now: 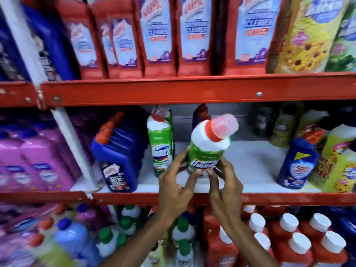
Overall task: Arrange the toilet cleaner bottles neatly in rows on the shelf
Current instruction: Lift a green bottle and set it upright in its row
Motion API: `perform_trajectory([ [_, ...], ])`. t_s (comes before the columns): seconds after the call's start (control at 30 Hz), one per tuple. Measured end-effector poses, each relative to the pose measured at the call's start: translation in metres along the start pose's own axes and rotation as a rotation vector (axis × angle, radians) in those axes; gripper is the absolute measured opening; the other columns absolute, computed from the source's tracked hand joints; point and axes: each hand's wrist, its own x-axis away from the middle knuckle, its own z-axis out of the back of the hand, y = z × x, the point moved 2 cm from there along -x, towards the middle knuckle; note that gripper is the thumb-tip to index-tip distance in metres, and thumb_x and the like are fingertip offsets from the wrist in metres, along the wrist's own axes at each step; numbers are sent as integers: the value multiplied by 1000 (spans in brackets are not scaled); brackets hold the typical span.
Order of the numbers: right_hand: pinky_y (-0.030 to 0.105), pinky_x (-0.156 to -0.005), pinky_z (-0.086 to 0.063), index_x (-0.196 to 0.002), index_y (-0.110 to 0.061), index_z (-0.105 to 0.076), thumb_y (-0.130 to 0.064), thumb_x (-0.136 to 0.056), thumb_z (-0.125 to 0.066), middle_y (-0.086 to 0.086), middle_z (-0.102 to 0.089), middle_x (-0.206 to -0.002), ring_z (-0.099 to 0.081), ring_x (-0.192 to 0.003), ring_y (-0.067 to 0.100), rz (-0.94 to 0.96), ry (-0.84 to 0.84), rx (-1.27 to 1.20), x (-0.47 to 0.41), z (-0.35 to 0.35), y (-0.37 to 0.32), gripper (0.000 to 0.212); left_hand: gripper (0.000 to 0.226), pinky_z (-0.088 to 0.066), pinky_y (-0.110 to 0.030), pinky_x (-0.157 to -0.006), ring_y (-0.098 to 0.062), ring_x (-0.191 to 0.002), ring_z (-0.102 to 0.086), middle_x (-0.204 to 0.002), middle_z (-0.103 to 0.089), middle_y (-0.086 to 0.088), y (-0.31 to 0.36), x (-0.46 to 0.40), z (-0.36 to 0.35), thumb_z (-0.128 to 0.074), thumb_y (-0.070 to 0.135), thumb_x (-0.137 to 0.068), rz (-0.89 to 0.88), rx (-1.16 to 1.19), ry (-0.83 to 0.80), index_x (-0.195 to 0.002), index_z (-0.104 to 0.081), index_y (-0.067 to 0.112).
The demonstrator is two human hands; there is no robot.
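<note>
A green Domex toilet cleaner bottle (pixel 207 149) with a white shoulder and red cap is held in both hands just above the white middle shelf (pixel 250 166). My left hand (pixel 176 187) grips its lower left side, and my right hand (pixel 224 186) grips its lower right. The bottle leans slightly right. Another green Domex bottle (pixel 160 143) stands upright on the shelf just to the left. A blue Harpic bottle (pixel 119 160) stands further left, and a blue bottle (pixel 297 162) stands at the right.
Red Harpic bottles (pixel 159 35) line the upper shelf above a red rail (pixel 173 91). Purple bottles (pixel 32 162) fill the left bay. Yellow bottles (pixel 339 162) stand at the far right. Red, white-capped bottles (pixel 289 243) and green-capped bottles (pixel 181 234) crowd the lower shelf.
</note>
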Motion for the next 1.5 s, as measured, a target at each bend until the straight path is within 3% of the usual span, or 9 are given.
perform_trajectory([
  [0.2,8,-90,-48,-136,-27,-51,-20,-97,-57,-11,-67,-125,-66,-109,3,12,-187,-9,9,-60,-23,40,53,-55,-21,-94,-6,-115,-68,-128,-71,11,-27,-2,54,-72,29,-93,60,-61,52,-142,-52,28],
  [0.37,19,-92,-53,-134,-18,-54,-14,-94,-58,-4,-69,-125,-66,-108,7,3,-286,73,12,-90,-18,40,50,-53,-10,-89,8,-111,-66,-123,-68,22,-45,0,70,-67,21,-96,117,-118,30,-139,-48,38],
  [0.53,34,-92,-56,-131,-17,-55,-12,-93,-58,0,-71,-122,-68,-106,14,-39,-310,112,17,-99,-7,39,50,-61,-32,-92,-1,-106,-71,-126,-69,16,-67,4,70,-63,23,-98,182,-159,-10,-143,-44,37],
  [0.77,37,-93,-57,-135,-24,-52,-35,-96,-56,-4,-65,-131,-66,-112,10,-23,-318,81,17,-89,-6,41,54,-53,-22,-104,-6,-121,-64,-138,-62,8,-63,5,70,-63,23,-98,119,-227,57,-148,-43,27],
  [0.83,35,-95,-56,-137,-26,-50,-36,-97,-55,-4,-61,-136,-63,-116,10,9,-278,124,19,-77,-6,42,54,-39,-13,-112,-11,-134,-52,-147,-53,-1,-55,10,68,-63,22,-97,15,-277,164,-148,-46,19],
  [0.93,34,-97,-54,-137,-24,-51,-30,-97,-56,-1,-59,-136,-60,-119,15,94,-169,213,17,-49,-4,41,53,-39,-30,-117,-22,-136,-48,-146,-47,-9,-41,12,57,-65,21,-91,-249,-437,205,-141,-52,15],
  [1.07,15,-110,-33,-137,-12,-53,-14,-93,-58,6,-57,-139,-52,-129,20,172,-52,319,8,-5,10,44,61,-34,-49,-120,-34,-147,-40,-156,-43,-12,-33,11,20,-67,25,-89,-485,-687,53,-146,-48,17],
  [1.23,13,-112,-24,-134,-14,-55,-12,-92,-57,5,-51,-144,-46,-133,20,112,71,403,-1,54,36,42,68,-31,-70,-117,-42,-154,-26,-163,-33,-19,-21,12,-40,-65,28,-89,-582,-786,-165,-151,-42,12],
  [1.5,27,-111,-35,-129,-8,-56,-9,-87,-58,12,-53,-135,-48,-129,27,-22,303,384,-19,138,78,42,70,-23,-56,-127,-33,-157,-22,-166,-32,-12,-2,11,-140,-60,29,-90,-561,-584,-391,-154,-36,14],
])
